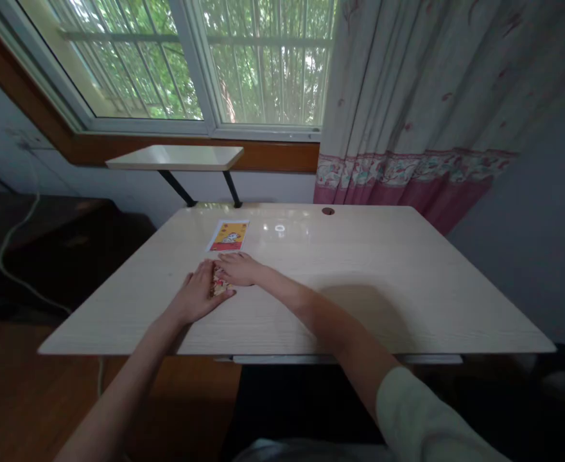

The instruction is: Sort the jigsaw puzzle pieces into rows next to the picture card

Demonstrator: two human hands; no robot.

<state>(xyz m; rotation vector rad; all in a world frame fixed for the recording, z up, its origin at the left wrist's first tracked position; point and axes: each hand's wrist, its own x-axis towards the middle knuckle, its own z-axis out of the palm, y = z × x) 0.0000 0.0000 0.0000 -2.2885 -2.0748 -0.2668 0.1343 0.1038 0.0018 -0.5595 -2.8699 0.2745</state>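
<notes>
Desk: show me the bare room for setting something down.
Widest: desk between the right forearm and its right edge. Smaller: between the picture card and the brown disc. Crowded: just nearer than the card, where left hand and right hand partly cover a patterned item.

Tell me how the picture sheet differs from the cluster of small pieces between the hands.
The picture sheet is fully uncovered, while the small pieces are partly hidden by the left hand and right hand. The sheet is one flat rectangle with a white border; the pieces form a mottled cluster. Both lie on the desk and show some red.
</notes>
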